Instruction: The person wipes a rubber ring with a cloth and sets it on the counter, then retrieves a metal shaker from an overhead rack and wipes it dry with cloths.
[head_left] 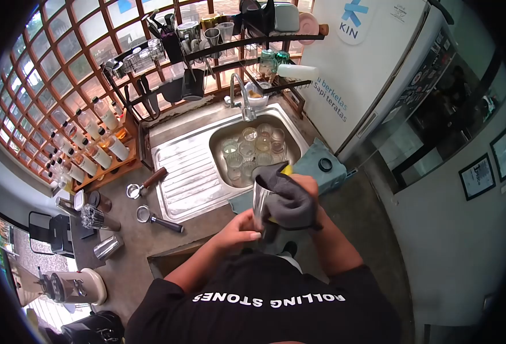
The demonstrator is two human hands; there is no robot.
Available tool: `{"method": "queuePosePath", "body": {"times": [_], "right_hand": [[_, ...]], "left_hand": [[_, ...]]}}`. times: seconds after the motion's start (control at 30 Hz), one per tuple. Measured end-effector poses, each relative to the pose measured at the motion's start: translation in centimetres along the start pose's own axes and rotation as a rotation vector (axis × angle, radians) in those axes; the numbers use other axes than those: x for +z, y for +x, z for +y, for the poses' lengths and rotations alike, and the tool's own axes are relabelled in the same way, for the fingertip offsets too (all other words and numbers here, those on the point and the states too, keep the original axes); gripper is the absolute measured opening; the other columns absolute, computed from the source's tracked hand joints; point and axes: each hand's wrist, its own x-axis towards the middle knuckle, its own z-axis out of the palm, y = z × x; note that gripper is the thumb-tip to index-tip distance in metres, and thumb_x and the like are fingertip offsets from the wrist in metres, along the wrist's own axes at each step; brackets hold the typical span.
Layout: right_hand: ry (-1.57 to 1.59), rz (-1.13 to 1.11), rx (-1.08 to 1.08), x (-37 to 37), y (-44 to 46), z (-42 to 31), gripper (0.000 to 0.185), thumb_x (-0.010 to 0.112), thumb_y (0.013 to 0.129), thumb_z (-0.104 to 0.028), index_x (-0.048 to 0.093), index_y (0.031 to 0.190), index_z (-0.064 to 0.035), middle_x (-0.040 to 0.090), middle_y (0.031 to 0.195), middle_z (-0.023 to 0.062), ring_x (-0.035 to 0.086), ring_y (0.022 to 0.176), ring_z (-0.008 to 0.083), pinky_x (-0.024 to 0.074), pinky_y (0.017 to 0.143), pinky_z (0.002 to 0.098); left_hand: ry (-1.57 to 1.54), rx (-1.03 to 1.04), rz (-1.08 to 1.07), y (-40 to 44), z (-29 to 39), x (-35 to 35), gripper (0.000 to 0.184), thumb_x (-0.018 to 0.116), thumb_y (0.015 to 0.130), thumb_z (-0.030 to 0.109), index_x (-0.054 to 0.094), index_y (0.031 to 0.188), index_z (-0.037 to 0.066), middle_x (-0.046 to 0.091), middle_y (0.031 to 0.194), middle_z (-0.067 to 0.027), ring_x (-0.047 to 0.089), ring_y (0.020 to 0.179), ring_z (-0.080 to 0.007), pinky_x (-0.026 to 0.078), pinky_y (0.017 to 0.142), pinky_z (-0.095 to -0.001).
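My left hand [242,230] is closed around the lower part of a shiny metal cup [259,202], held up in front of my chest. My right hand [306,186] grips a dark grey cloth [290,200] with a yellow edge or underside. The cloth lies against the cup and partly covers its rim and right side. Most of my right fingers are hidden behind the cloth. Just beyond both hands is a steel sink [214,155], with several clear glasses [247,150] standing in its basin under the tap [243,103].
Two portafilters [150,182] [159,219] lie left of the drainboard [178,166]. Several bottles [97,155] stand in a wooden rack. A metal cup [108,246] lies nearby. Right of the sink are a teal cloth [329,169] and a white fridge [356,63]. Utensils fill the shelf [224,49].
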Motion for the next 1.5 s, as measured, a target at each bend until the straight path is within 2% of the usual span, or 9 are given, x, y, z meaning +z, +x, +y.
{"method": "queuePosePath", "body": {"times": [0.27,0.53,0.6,0.73,0.87,1.03,1.2,1.33,1.5], "right_hand": [[-0.226,0.151,-0.135,2.7,-0.8,-1.2,0.025,0.074,0.065,-0.014,0.058,0.081,-0.004,0.055,0.071,0.0111,0.056,0.062,0.0306,0.0439,0.056,0.0427],[-0.034,0.169,-0.056,2.3,-2.5,-1.8,0.025,0.073,0.073,-0.012,0.063,0.093,-0.0002,0.067,0.086,0.0132,0.067,0.076,0.0252,0.0524,0.064,0.0348],[0.572,0.056,0.542,0.6,-6.2,-1.9,0.026,0.075,0.072,-0.007,0.066,0.095,0.0022,0.069,0.088,0.0107,0.067,0.077,0.0206,0.054,0.065,0.0318],[0.168,-0.017,0.089,0.0,-5.1,-4.1,0.034,0.079,0.072,-0.005,0.066,0.102,0.0041,0.07,0.088,0.0092,0.068,0.08,0.0185,0.0548,0.074,0.0297],[0.524,0.277,0.312,0.6,-4.3,-4.6,0.028,0.075,0.076,-0.006,0.066,0.101,0.0014,0.069,0.083,0.0105,0.067,0.08,0.0213,0.052,0.076,0.0382],[-0.418,0.182,0.003,-0.5,-2.7,0.2,0.027,0.077,0.074,-0.011,0.061,0.095,-0.0025,0.062,0.074,0.0104,0.064,0.068,0.0231,0.0485,0.062,0.0399],[-0.426,0.256,-0.053,3.4,0.4,0.3,0.03,0.08,0.071,-0.018,0.057,0.086,-0.0048,0.057,0.069,0.0104,0.06,0.06,0.0301,0.0467,0.055,0.04],[-0.51,0.249,-0.118,7.0,0.7,0.4,0.028,0.074,0.073,-0.021,0.053,0.082,-0.0051,0.051,0.066,0.0121,0.054,0.057,0.0337,0.0426,0.052,0.0434],[-0.282,0.043,-0.241,7.2,-0.4,-1.1,0.029,0.078,0.071,-0.02,0.058,0.085,-0.0041,0.062,0.075,0.0122,0.063,0.064,0.0315,0.051,0.059,0.041]], "left_hand": [[0.611,0.33,0.425,1.5,1.4,3.4,0.068,0.084,0.07,0.011,0.048,0.128,0.002,0.062,0.113,-0.0082,0.06,0.102,-0.0139,0.05,0.091,-0.0313],[0.025,0.022,-0.084,-1.0,4.1,2.5,0.058,0.079,0.073,0.02,0.053,0.121,0.0,0.064,0.1,-0.0143,0.067,0.079,-0.0203,0.057,0.07,-0.0325],[-0.163,-0.043,-0.267,-1.2,3.4,1.8,0.064,0.077,0.072,0.027,0.05,0.119,-0.007,0.061,0.095,-0.0188,0.067,0.077,-0.0255,0.058,0.064,-0.0367],[-0.841,0.008,-1.135,1.9,-1.6,3.4,0.063,0.068,0.075,0.034,0.047,0.109,-0.015,0.058,0.093,-0.0201,0.066,0.081,-0.0276,0.058,0.064,-0.0333],[-0.877,0.202,-1.448,5.3,-1.0,6.7,0.069,0.068,0.077,0.039,0.047,0.118,-0.012,0.059,0.1,-0.0243,0.067,0.09,-0.0337,0.059,0.081,-0.0394],[-0.224,0.087,-0.063,2.5,1.3,1.1,0.084,0.071,0.083,0.042,0.033,0.145,-0.001,0.051,0.135,-0.0176,0.06,0.114,-0.0279,0.05,0.094,-0.0392],[0.37,0.417,0.453,3.7,0.8,0.7,0.047,0.052,0.099,0.039,0.049,0.127,0.001,0.055,0.103,-0.0032,0.052,0.088,-0.0076,0.044,0.076,-0.0248],[0.491,0.415,0.556,3.2,0.7,-1.5,0.049,0.038,0.105,0.042,0.053,0.127,0.002,0.059,0.117,-0.0073,0.057,0.098,-0.0109,0.049,0.084,-0.0285],[0.081,0.392,0.022,1.0,0.1,-4.4,0.052,0.034,0.105,0.04,0.046,0.14,0.003,0.056,0.132,-0.0157,0.056,0.12,-0.0246,0.044,0.105,-0.0363]]}}
